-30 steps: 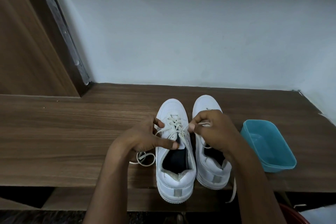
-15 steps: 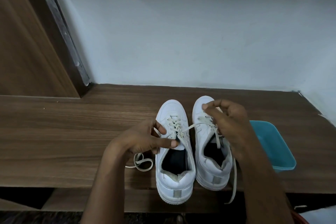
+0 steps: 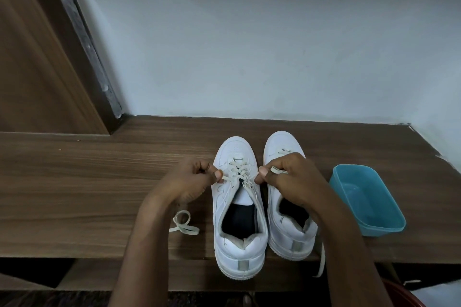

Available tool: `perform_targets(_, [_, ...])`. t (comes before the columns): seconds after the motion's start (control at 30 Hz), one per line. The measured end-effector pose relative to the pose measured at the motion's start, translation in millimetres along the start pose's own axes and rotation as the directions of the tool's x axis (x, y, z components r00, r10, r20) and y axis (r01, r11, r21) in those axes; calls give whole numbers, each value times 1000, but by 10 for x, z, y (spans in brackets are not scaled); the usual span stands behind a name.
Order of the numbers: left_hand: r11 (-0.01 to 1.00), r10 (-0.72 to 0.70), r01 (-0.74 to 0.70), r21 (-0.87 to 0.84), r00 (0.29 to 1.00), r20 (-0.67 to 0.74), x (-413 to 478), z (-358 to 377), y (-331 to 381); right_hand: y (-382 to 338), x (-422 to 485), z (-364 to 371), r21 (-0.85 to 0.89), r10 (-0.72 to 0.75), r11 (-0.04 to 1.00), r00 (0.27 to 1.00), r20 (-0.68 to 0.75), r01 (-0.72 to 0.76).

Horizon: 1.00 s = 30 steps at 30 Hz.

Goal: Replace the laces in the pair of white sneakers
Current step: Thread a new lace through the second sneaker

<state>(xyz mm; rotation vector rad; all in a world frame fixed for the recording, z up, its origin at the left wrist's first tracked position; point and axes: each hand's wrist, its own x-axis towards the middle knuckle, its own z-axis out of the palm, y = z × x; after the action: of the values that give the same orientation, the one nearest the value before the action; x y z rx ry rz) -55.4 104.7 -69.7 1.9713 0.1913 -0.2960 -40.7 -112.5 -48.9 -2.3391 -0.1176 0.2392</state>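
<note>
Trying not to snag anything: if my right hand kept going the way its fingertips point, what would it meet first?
Likely the crossed laces of the laced sneaker: your right hand, pinching a lace, points sideways at them, with the left hand just beyond. Depth is unclear.

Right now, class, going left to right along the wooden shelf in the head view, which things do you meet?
Loose lace loop → half-laced sneaker → second sneaker → blue tub.
</note>
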Motion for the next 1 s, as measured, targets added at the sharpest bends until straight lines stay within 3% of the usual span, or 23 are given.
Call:
perform_targets(0.17, [989,-56,64,-136,997,58,-32,-13,32,-11,-12,1,-21,77,997,997,-22,-77])
perform_targets(0.33, [932,-146,165,-322,986,82,-37,-47,-8,-35,-31,7,54,132,989,990,47,-134])
perform_targets(0.63, [872,-200,229,-432,973,112,-32,-28,6,-17,-16,41,109,170,979,985,16,-171])
perform_targets(0.83, [991,-53,53,-126,999,-1,-33,-118,-45,17,-24,-60,-16,55,998,998,-27,-56])
perform_targets(1.0, [991,129,-133,25,982,140,-136,-101,40,-125,-96,-124,55,-12,998,992,-124,19])
